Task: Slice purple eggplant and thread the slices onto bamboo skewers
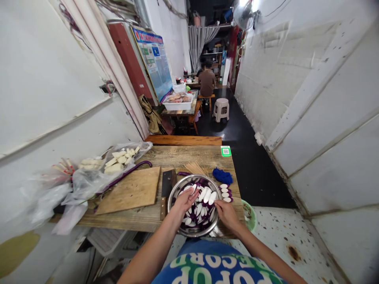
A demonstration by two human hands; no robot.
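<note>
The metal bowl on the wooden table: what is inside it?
Inside the metal bowl lie eggplant slices, white with purple skin. Both hands reach in: the left hand and the right hand rest on them. The bowl's bottom is covered, so it cannot be seen.

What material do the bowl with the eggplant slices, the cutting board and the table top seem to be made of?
Bowl: looks like stainless steel, with a shiny grey rim that reflects light. Both hands, left hand and right hand, reach into it among the eggplant slices. Cutting board: probably bare wood, pale brown and matte with visible grain. Table top: rough, worn wooden planks, apparently unvarnished.
</note>
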